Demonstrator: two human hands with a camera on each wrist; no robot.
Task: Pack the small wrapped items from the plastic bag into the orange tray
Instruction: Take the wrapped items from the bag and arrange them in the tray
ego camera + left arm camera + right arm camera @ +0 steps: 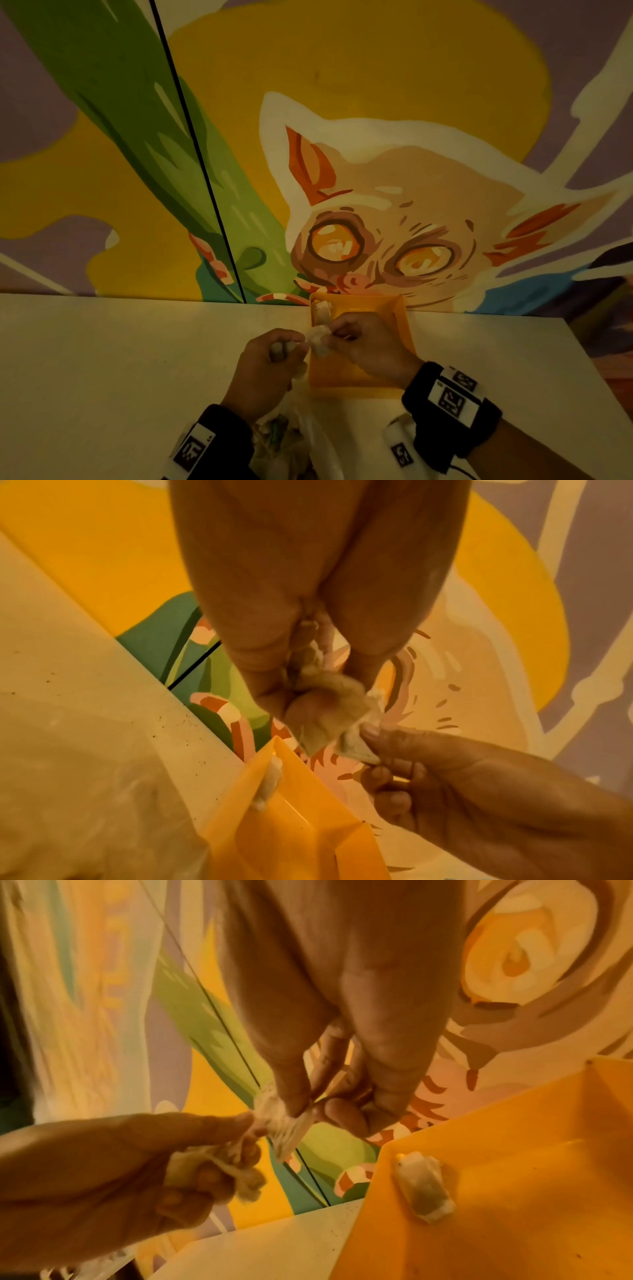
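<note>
Meanwhile left hand (265, 363) and right hand (368, 342) both pinch wrapped item (318, 339) over orange tray (400, 318); no legible writing.

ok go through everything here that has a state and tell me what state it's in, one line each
Left hand: curled, holding wrapped items.
Right hand: pinching the end of a wrapped item.
Held wrapped item: between both hands, above the tray's left edge.
Orange tray: on the table, one wrapped item inside.
Wrapped item in tray: lying flat near the far left corner.
Plastic bag: crumpled, near the wrists.
</note>
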